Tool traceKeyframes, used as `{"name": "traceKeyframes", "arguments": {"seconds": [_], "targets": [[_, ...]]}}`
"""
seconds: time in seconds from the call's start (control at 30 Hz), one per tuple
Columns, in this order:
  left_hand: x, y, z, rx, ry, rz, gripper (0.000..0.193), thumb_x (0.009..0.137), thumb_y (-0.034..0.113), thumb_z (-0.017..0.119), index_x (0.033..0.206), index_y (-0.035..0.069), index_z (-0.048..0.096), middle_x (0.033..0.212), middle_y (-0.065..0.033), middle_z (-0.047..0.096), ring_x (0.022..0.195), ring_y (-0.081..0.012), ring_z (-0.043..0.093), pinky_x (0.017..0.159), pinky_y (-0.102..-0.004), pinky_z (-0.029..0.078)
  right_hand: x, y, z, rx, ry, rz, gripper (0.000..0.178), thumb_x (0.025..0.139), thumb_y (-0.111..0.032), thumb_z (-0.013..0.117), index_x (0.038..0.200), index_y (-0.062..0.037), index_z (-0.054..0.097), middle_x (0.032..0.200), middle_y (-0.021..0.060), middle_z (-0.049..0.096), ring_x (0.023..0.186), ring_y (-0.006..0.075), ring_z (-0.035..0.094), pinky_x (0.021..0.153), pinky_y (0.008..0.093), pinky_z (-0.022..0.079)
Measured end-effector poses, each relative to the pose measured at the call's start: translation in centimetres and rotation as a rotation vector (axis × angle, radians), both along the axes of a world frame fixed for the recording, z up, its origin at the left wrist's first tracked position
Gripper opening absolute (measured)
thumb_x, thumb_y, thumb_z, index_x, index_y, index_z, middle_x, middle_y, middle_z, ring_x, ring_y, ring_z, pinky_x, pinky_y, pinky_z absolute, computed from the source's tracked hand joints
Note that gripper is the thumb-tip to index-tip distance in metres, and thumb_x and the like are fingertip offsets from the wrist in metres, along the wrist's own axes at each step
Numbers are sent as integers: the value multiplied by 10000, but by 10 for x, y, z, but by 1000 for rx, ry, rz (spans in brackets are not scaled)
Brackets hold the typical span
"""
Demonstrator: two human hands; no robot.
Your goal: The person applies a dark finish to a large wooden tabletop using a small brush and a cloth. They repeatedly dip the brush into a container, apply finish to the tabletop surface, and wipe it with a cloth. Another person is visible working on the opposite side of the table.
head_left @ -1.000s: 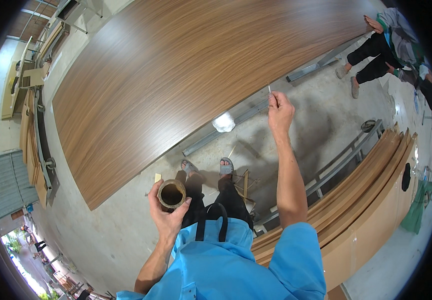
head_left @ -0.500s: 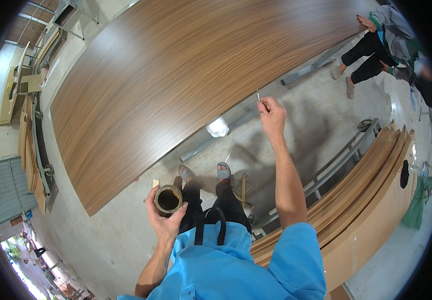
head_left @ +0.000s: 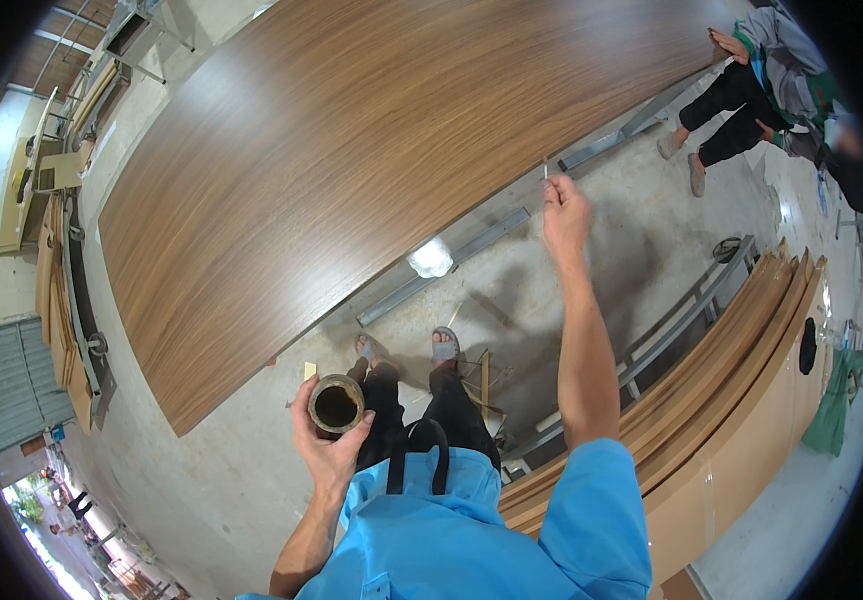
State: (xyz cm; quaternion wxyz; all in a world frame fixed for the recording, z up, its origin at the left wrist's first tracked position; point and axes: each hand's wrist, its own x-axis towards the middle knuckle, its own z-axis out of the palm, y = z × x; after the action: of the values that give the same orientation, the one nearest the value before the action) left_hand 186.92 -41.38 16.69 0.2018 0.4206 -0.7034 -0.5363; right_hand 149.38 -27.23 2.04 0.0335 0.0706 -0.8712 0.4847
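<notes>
My left hand [head_left: 324, 448] is wrapped round a small stained round pot [head_left: 337, 403] with dark liquid in it, its mouth tilted up toward me. My right hand [head_left: 566, 212], stretched out ahead, pinches a thin brush [head_left: 547, 171] with a whitish handle and a brownish tip. The brush tip is at the near long edge of a large brown wood-grain board [head_left: 392, 170]; whether it touches is too small to tell. Both hands are apart from the board's face.
Metal rails [head_left: 442, 268] and a white bundle [head_left: 432, 258] show below the board's edge. Behind my right arm stand long stacked brown panels [head_left: 702, 385] on a metal rack. A co-worker's hand [head_left: 729, 45] is by the board's far right end. More panels [head_left: 64, 310] lean at left.
My right hand has moved right and slightly farther away along the board's edge, carrying the brush. The left hand and pot have hardly moved.
</notes>
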Motion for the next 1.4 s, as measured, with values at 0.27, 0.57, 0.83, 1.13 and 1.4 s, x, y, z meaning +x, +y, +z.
{"name": "traceKeyframes", "arguments": {"seconds": [0.27, 0.57, 0.83, 1.13, 1.4], "targets": [[-1, 0, 2, -4, -30, 10, 792, 688, 62, 849, 1356, 3, 428, 1170, -114, 577, 1075, -198, 588, 941, -324, 481, -9, 5, 2, -95, -116, 15, 135, 878, -120, 666, 956, -10, 676, 820, 137, 688, 724, 219, 631, 696, 341, 489], [-4, 0, 3, -19, -67, -4, 789, 697, 105, 819, 1371, 3, 422, 1221, -115, 553, 1132, -210, 559, 986, -338, 445, 49, -17, 5, -119, -63, 236, 116, 847, -79, 683, 934, -4, 663, 744, 132, 670, 640, 265, 613, 638, 371, 479], [-1, -1, 3, 2, -25, 12, 789, 688, 34, 841, 1358, 8, 424, 1179, -107, 583, 1074, -194, 591, 946, -323, 477, 48, -26, 5, -181, -199, 115, 128, 845, -104, 701, 903, 0, 656, 737, 132, 670, 640, 242, 621, 620, 357, 482], [4, -4, 3, 47, -22, 44, 794, 689, 10, 838, 1365, 15, 420, 1191, -116, 582, 1082, -195, 595, 937, -322, 494, 100, -52, 11, -167, -255, 164, 116, 826, -95, 719, 856, -18, 637, 719, 119, 665, 633, 216, 609, 606, 355, 486], [6, -4, -2, 93, 9, 74, 799, 684, 51, 816, 1375, 18, 416, 1189, -108, 582, 1095, -195, 586, 968, -332, 467, 146, -74, 21, -124, -60, 423, 121, 833, -95, 718, 850, -15, 629, 732, 120, 648, 637, 246, 603, 591, 359, 466]]}}
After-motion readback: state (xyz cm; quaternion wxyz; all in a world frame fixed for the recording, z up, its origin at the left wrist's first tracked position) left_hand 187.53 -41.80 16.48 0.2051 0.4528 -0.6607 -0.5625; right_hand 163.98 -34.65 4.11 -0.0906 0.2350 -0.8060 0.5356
